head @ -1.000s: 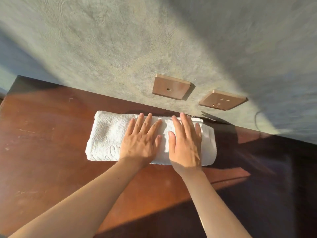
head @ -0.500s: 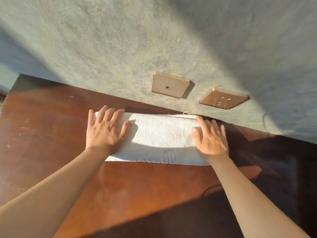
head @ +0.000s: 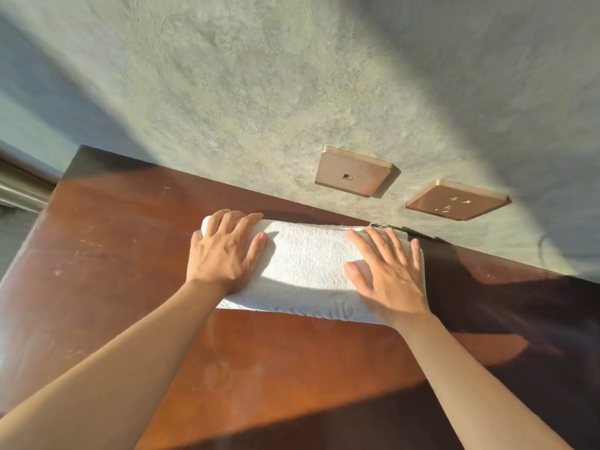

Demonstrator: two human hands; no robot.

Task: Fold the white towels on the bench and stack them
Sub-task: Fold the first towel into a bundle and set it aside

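The towel (head: 308, 271) is seen to be white terry cloth, matt and nubbly, with a woven pattern along its lower edge. The bench (head: 292, 368) is made of reddish-brown wood, polished to a soft sheen and marked by pale scratches towards the left of the frame. The wall (head: 259, 76) is finished in rough, swirled grey-green plaster. Two socket plates (head: 354, 172) appear smooth and bronze-toned, possibly brushed metal. At the left edge, a dull metal rail (head: 19, 190) is glimpsed.

A reddish-brown wooden bench (head: 292, 368) carries one folded white towel (head: 308, 271).
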